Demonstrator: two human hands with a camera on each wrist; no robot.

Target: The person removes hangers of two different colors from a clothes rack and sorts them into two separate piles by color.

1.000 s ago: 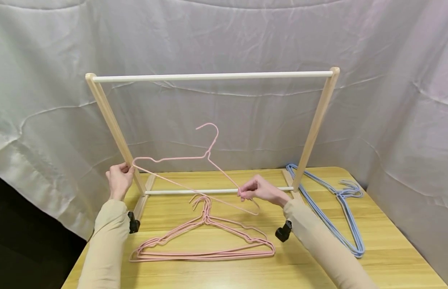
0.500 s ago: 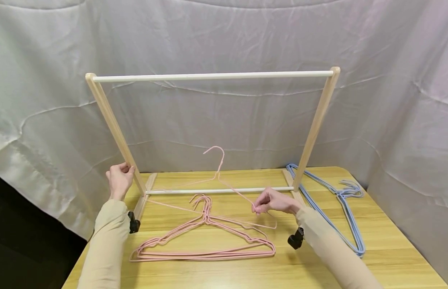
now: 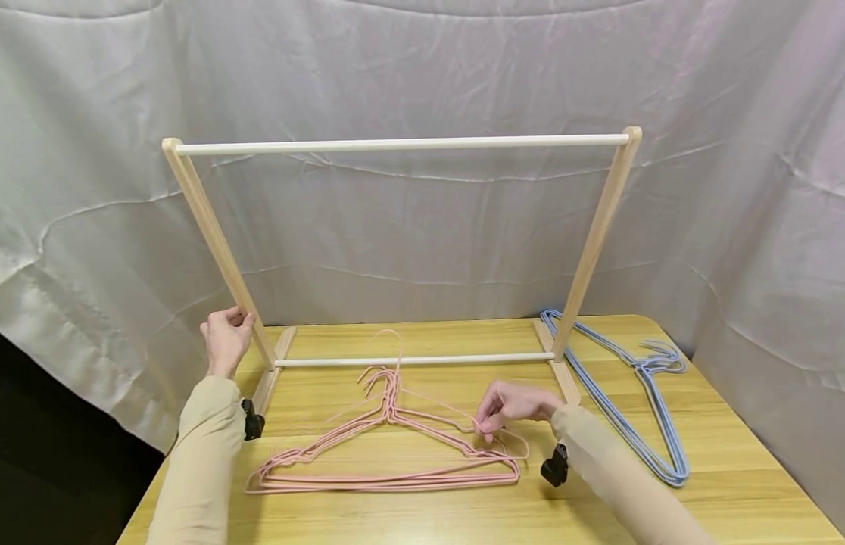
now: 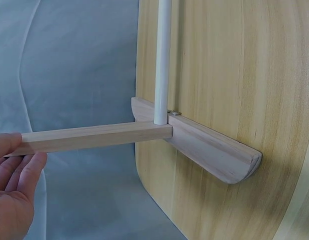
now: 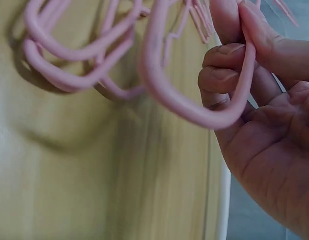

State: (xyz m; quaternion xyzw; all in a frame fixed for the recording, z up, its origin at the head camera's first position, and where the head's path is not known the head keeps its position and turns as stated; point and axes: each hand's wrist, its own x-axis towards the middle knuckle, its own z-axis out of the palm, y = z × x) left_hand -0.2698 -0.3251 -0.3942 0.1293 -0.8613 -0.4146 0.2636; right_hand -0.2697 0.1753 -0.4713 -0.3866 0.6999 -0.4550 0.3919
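Thumb and fingers of my left hand pinch the left wooden post of a tabletop clothes rack, low down; the left wrist view shows the thumb on one side of this post and fingertips on the other. My right hand pinches a thin pink wire hanger near its right end. That hanger is tilted and blurred in the head view, just over a stack of pink hangers lying on the table. Whether it touches the stack I cannot tell.
The rack has a white top rail and a white lower bar. Blue hangers lie stacked by its right foot on the wooden table. A grey curtain hangs behind.
My right hand has lowered the pink hanger from in front of the rack toward the stack, moving slightly right and down. My left hand has stayed on the post.
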